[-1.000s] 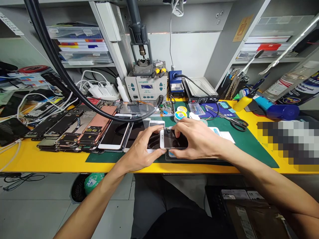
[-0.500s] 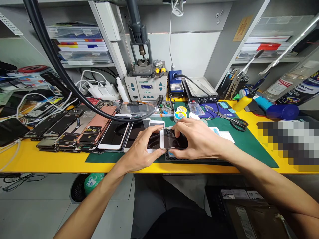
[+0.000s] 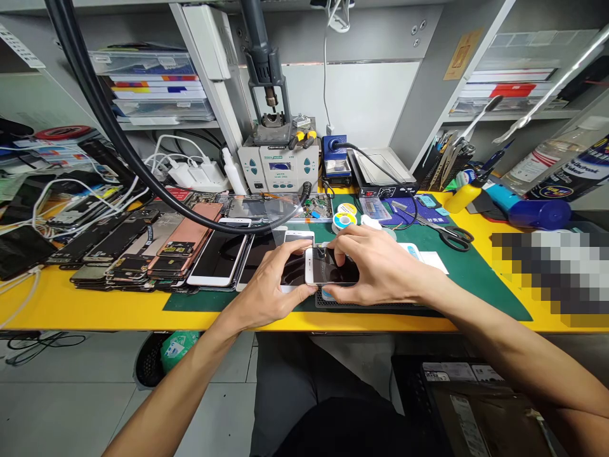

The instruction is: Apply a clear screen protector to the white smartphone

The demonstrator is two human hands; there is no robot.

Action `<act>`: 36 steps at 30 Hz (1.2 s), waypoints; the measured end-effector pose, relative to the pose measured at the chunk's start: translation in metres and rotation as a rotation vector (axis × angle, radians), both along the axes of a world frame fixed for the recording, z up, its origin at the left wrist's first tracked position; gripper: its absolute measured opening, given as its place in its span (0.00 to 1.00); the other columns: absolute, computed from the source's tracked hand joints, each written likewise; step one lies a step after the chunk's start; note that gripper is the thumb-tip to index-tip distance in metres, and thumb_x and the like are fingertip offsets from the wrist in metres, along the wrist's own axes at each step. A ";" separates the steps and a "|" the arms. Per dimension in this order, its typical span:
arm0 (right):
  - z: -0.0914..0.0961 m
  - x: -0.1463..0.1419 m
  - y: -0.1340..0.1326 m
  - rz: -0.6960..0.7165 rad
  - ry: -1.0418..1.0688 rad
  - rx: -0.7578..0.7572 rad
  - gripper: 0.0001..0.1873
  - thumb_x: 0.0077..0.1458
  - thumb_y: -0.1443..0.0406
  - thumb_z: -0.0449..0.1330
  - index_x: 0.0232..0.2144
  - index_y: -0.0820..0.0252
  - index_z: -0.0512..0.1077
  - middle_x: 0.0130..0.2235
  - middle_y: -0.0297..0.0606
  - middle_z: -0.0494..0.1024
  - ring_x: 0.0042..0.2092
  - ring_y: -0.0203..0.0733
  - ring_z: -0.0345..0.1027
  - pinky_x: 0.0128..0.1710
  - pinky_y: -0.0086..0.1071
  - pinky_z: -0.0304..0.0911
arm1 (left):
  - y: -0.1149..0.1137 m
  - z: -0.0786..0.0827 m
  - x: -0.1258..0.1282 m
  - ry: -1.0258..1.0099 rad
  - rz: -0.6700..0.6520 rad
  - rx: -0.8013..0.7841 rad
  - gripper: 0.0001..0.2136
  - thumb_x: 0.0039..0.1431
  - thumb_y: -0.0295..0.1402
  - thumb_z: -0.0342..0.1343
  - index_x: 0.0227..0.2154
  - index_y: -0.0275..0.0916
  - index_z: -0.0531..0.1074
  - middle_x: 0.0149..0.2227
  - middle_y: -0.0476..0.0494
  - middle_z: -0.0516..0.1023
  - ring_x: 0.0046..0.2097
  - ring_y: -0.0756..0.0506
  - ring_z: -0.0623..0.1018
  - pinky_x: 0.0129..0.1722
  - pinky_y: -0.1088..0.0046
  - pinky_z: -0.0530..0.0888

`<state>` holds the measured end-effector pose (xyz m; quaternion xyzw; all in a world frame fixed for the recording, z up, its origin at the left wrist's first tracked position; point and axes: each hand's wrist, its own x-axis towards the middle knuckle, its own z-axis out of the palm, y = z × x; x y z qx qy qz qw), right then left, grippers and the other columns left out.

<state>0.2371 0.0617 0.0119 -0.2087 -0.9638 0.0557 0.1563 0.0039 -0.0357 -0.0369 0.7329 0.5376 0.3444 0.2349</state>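
Observation:
A white-framed smartphone [image 3: 328, 268] with a dark screen lies sideways between my two hands. At its left end, my left hand [image 3: 273, 282] grips it between thumb and fingers. My right hand [image 3: 373, 263] closes round the other end, its index finger bent down over the screen near the upper edge. The phone is held just above a dark ridged pad [image 3: 328, 304], which is mostly hidden. Behind my left hand lie more white-framed phones, one a white phone [image 3: 219, 254] with a black screen.
Rows of opened phones [image 3: 133, 244] lie left on the yellow table [image 3: 200, 317]. A rework station [image 3: 280, 166] stands behind, with a black hose [image 3: 121, 155] arching across. Scissors [image 3: 450, 236] and solder spools [image 3: 344, 217] rest on the green mat [image 3: 485, 292]. Bottles [image 3: 533, 158] stand right.

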 end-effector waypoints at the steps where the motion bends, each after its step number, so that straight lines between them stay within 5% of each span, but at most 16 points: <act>1: 0.000 0.000 0.000 0.002 0.002 -0.001 0.20 0.53 0.48 0.67 0.33 0.58 0.69 0.33 0.40 0.74 0.34 0.45 0.64 0.36 0.37 0.57 | 0.000 0.000 0.000 0.000 -0.002 0.001 0.31 0.63 0.35 0.63 0.66 0.49 0.59 0.64 0.39 0.70 0.66 0.36 0.70 0.67 0.54 0.66; 36: 0.002 -0.001 -0.001 -0.010 -0.020 -0.004 0.19 0.52 0.50 0.67 0.31 0.57 0.69 0.34 0.40 0.75 0.35 0.46 0.66 0.37 0.39 0.60 | 0.000 0.000 0.000 -0.004 0.001 0.000 0.31 0.62 0.36 0.63 0.66 0.49 0.59 0.64 0.41 0.70 0.65 0.36 0.70 0.66 0.55 0.65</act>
